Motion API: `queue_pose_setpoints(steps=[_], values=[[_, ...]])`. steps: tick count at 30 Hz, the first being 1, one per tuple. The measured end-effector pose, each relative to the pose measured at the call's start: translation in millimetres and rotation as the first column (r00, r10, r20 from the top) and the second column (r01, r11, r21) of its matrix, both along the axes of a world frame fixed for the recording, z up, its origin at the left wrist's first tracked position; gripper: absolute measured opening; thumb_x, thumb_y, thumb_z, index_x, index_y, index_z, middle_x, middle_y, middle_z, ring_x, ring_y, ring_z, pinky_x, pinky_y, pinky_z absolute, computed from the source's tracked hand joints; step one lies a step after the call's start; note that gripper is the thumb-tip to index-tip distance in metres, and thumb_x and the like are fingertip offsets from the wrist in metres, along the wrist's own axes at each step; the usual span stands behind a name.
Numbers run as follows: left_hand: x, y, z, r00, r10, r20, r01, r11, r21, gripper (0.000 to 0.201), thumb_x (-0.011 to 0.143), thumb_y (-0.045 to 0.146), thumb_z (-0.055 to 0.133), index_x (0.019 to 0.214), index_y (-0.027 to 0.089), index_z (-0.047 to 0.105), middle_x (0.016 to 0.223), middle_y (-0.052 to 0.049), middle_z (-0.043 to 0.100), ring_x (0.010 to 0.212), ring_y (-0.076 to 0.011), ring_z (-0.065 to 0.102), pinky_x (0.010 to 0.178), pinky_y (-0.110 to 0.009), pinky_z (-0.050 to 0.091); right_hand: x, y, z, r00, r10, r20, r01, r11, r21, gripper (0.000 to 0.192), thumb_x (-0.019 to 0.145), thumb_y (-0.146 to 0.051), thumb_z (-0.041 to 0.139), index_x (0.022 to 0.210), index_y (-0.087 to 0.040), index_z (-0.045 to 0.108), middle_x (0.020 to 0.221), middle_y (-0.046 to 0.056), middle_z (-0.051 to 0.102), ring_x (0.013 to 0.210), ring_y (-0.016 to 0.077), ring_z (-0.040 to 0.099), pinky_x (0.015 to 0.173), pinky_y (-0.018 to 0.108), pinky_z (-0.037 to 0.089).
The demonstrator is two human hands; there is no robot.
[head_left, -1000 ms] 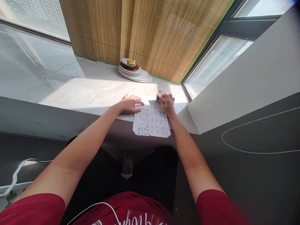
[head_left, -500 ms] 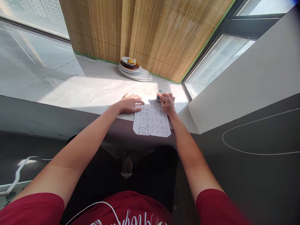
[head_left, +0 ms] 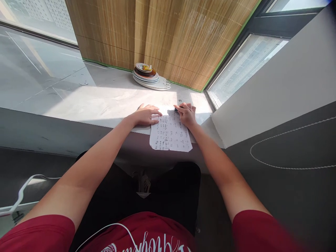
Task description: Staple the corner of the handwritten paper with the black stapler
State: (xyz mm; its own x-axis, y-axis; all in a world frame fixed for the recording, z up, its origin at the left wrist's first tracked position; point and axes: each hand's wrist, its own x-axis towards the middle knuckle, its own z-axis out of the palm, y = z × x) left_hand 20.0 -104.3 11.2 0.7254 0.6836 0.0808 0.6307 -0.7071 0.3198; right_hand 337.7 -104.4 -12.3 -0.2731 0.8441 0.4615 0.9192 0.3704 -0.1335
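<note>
My left hand lies flat, fingers spread, pressing the left top corner of a paper. My right hand pinches a small dark pen at its top. The paper overhangs the sill's near edge; plates sit at the far edge.

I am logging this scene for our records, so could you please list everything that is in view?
sheet of paper: one, white with dark handwriting, overhanging the ledge's near edge
small dark object: one, at the paper's top, under the right fingertips; kind unclear
stack of plates: one, white and brown, far side of ledge
ledge: one, pale grey
bamboo blind: one, tan, behind plates
white cable: one, lower left
left hand: flat on paper's left edge
right hand: on paper's top right
</note>
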Motion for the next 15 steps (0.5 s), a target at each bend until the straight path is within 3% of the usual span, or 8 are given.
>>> queue_pose_setpoints(steps=[4, 8, 11, 15], values=[[-1, 0, 0.4, 1.000, -0.003, -0.001, 0.003, 1.000, 0.005, 0.051, 0.103, 0.056, 0.059, 0.149, 0.037, 0.070, 0.170, -0.008, 0.053, 0.161, -0.0360, 0.039, 0.134, -0.070, 0.013, -4, -3, 2.7, 0.995, 0.001, 0.101, 0.003, 0.999, -0.046, 0.052, 0.110, -0.024, 0.038, 0.145, -0.037, 0.074, 0.131, 0.014, 0.068, 0.128, 0.0388, 0.047, 0.108, 0.058, 0.031], [-3, -2, 3.1, 1.000, 0.016, -0.018, -0.015, 1.000, 0.011, 0.050, 0.103, 0.056, 0.058, 0.148, 0.038, 0.070, 0.170, -0.008, 0.053, 0.161, -0.0361, 0.040, 0.134, -0.069, 0.017, -3, -13, 4.9, 0.999, -0.007, 0.034, 0.007, 1.000, -0.015, 0.055, 0.107, -0.022, 0.040, 0.156, -0.032, 0.064, 0.139, 0.013, 0.066, 0.131, 0.0351, 0.049, 0.112, 0.054, 0.035], [-4, -1, 2.3, 1.000, 0.010, -0.024, -0.010, 1.000, 0.016, 0.048, 0.104, 0.055, 0.058, 0.147, 0.038, 0.071, 0.170, -0.009, 0.053, 0.161, -0.0353, 0.041, 0.134, -0.069, 0.017, 4, -13, 2.5, 0.982, -0.138, -0.125, 0.141, 0.990, 0.016, 0.060, 0.104, -0.019, 0.042, 0.161, -0.031, 0.057, 0.135, 0.013, 0.067, 0.124, 0.0334, 0.054, 0.105, 0.051, 0.045], [-5, 2, -1.3, 1.000, 0.019, -0.004, -0.019, 1.000, 0.016, 0.048, 0.104, 0.054, 0.060, 0.147, 0.037, 0.072, 0.171, -0.009, 0.052, 0.162, -0.0354, 0.039, 0.135, -0.067, 0.018, 13, -6, -2.6, 0.864, -0.384, -0.325, 0.393, 0.919, -0.041, 0.048, 0.101, -0.029, 0.058, 0.148, -0.020, 0.063, 0.128, 0.018, 0.069, 0.122, 0.0363, 0.060, 0.099, 0.050, 0.053]])
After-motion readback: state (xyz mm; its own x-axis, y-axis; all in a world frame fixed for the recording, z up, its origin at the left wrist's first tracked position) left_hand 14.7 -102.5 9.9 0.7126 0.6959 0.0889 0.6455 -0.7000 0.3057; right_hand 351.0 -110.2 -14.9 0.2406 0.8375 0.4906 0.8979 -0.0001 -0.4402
